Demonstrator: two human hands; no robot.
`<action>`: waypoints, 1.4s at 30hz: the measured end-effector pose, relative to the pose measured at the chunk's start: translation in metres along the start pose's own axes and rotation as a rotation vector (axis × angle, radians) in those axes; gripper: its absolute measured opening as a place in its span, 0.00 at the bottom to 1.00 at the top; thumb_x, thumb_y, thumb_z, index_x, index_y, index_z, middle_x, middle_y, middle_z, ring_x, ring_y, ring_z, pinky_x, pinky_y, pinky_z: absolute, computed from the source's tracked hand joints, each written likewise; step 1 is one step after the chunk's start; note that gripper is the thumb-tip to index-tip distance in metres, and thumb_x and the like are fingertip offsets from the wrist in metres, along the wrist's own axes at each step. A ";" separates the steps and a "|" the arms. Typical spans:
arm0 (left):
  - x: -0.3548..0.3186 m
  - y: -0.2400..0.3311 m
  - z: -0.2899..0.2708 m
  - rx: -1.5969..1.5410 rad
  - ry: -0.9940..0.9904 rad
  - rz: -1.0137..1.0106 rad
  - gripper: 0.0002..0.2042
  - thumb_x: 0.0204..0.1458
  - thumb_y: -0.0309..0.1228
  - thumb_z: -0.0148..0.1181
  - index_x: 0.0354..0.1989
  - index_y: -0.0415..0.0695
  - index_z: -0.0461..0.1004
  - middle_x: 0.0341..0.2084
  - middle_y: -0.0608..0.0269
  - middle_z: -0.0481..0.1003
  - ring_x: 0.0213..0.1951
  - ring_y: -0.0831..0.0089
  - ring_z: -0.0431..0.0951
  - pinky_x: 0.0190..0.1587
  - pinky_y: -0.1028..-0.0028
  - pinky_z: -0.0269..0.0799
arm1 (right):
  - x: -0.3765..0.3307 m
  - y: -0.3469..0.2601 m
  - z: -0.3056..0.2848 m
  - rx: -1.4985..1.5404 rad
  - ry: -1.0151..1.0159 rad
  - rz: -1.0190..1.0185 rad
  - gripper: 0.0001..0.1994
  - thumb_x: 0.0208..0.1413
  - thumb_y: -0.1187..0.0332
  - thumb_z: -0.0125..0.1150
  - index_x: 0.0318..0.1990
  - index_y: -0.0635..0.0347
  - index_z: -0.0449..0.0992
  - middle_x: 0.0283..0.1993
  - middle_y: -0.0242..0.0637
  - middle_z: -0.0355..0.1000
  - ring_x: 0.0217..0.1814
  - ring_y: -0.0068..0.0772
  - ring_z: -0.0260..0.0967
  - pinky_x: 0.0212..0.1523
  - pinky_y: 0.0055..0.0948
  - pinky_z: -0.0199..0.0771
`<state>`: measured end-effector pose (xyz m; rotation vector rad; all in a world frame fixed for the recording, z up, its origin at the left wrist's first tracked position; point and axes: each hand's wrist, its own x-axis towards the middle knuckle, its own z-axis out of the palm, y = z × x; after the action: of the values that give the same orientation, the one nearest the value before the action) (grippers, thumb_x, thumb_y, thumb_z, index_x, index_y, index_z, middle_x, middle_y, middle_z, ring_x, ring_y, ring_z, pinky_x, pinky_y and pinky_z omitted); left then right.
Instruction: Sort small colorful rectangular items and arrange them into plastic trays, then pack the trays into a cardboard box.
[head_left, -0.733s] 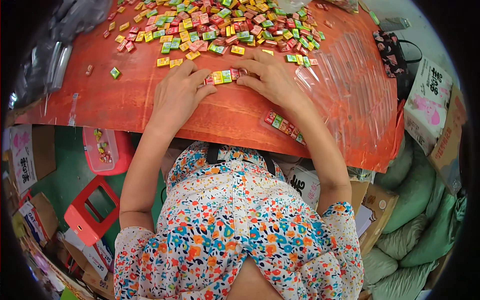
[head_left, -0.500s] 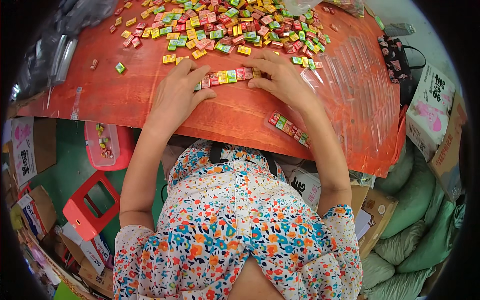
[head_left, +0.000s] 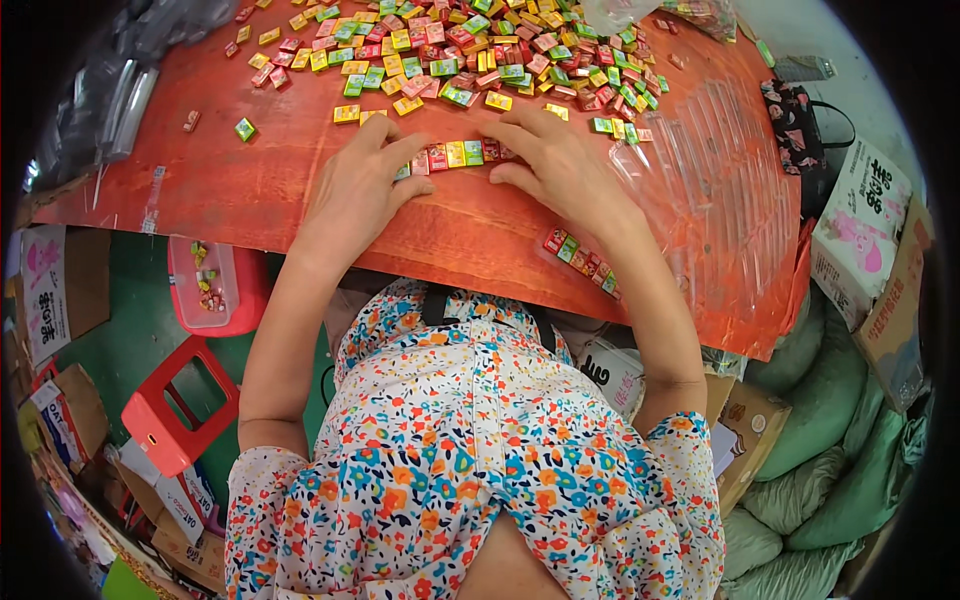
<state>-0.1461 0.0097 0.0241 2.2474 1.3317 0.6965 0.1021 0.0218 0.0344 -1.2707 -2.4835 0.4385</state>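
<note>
A short row of small candy-coloured boxes (head_left: pixel 456 154), red, yellow and green, lies on the red table between my hands. My left hand (head_left: pixel 362 185) grips the row's left end, with fingers on the far side and thumb on the near side. At the other end, my right hand (head_left: pixel 565 170) closes round the row in the same way and hides its last boxes. Beside my right forearm, a similar row of boxes (head_left: pixel 580 262) sits in a clear plastic tray. Beyond my hands spreads a large heap of the small boxes (head_left: pixel 440 60).
Clear plastic trays (head_left: pixel 690 180) lie in rows on the right of the red table (head_left: pixel 250 190). Dark plastic wrapping (head_left: pixel 120 110) is at the far left. Below stand a red stool (head_left: pixel 180 405) and a plastic tub (head_left: pixel 205 285). Cartons (head_left: pixel 860 235) and green sacks (head_left: pixel 815 400) flank the right side.
My right hand has shifted slightly left along the row, and its fingers now cover more of that end. My left hand keeps its hold. The whole view has moved a little.
</note>
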 end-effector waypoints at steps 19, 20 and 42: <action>0.053 0.089 0.065 -0.221 -0.196 0.434 0.10 0.48 0.32 0.64 0.38 0.44 0.79 0.33 0.59 0.72 0.36 0.59 0.77 0.38 0.62 0.75 | -0.139 -0.022 -0.052 -0.063 0.192 0.444 0.16 0.50 0.66 0.68 0.48 0.56 0.78 0.41 0.40 0.71 0.41 0.43 0.71 0.39 0.36 0.72; 0.055 0.094 0.070 -0.210 -0.225 0.469 0.10 0.48 0.33 0.64 0.39 0.44 0.79 0.33 0.58 0.73 0.37 0.59 0.77 0.39 0.62 0.75 | -0.147 -0.025 -0.051 -0.068 0.226 0.510 0.16 0.51 0.66 0.68 0.48 0.57 0.78 0.41 0.40 0.71 0.41 0.42 0.72 0.39 0.35 0.72; 0.057 0.083 0.093 0.096 -0.260 0.868 0.40 0.45 0.54 0.63 0.61 0.35 0.64 0.63 0.50 0.62 0.65 0.55 0.60 0.67 0.60 0.55 | -0.176 -0.031 -0.005 -0.246 0.439 0.586 0.27 0.53 0.59 0.66 0.59 0.59 0.70 0.60 0.43 0.68 0.61 0.46 0.65 0.59 0.41 0.66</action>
<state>-0.0093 0.0134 0.0123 2.8520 0.2233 0.5651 0.1796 -0.1393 0.0265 -1.9525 -1.8159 -0.0323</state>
